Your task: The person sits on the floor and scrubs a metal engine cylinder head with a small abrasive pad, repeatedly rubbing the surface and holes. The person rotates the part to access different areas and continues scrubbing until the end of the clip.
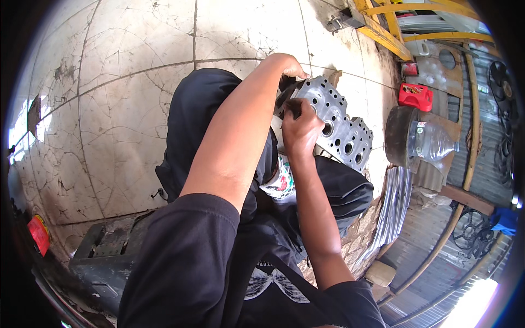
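Observation:
A grey metal engine cylinder head (342, 127), full of round holes, stands tilted on the floor in front of my legs, its flat face turned up and to the right. My left hand (288, 64) reaches over its far left end, fingers curled at the edge; most of them are hidden. Nearer to me, my right hand (302, 124) is closed, thumb and fingers pinched together at the cylinder head's left side. Something dark shows by those fingertips, too small to make out.
Cracked pale floor tiles (136, 44) spread to the left and ahead. At the right stand a red jug (415, 97), a dark round tub (400, 135) and a clear plastic bottle (435, 142). Yellow metal bars (385, 38) rise at the far right. A black case (104, 262) lies behind my left side.

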{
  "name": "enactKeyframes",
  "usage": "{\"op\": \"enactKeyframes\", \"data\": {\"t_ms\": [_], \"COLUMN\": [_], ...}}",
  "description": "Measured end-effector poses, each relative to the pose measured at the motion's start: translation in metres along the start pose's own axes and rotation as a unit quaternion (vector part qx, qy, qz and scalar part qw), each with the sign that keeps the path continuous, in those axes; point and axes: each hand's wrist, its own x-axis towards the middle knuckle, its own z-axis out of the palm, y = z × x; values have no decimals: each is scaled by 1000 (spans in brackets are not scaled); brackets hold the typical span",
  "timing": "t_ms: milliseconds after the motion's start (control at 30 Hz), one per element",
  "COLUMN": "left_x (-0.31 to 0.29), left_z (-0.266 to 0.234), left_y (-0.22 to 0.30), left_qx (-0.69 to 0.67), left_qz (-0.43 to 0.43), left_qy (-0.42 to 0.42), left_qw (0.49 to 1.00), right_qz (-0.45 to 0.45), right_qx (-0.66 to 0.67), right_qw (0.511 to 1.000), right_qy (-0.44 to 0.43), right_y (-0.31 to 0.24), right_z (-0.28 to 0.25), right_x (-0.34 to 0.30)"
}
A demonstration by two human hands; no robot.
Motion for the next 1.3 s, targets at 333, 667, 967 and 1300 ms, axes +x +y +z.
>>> {"op": "enactKeyframes", "data": {"t_ms": [333,667,967,1300], "left_x": [-4,-16,55,16], "left_z": [2,-5,-14,-1], "left_y": [3,6,-24,1], "left_qx": [22,-8,81,62], "left_qz": [-2,8,11,11], "left_qy": [14,33,91,64], "left_qw": [1000,999,992,996], "right_qz": [24,-2,-26,20], "right_qx": [-10,-2,18,14], "right_qw": [1000,1000,999,1000], "right_qy": [7,23,5,-4], "right_y": [-9,-3,-16,-2], "right_z": [-2,1,7,0], "right_x": [0,4,5,4]}}
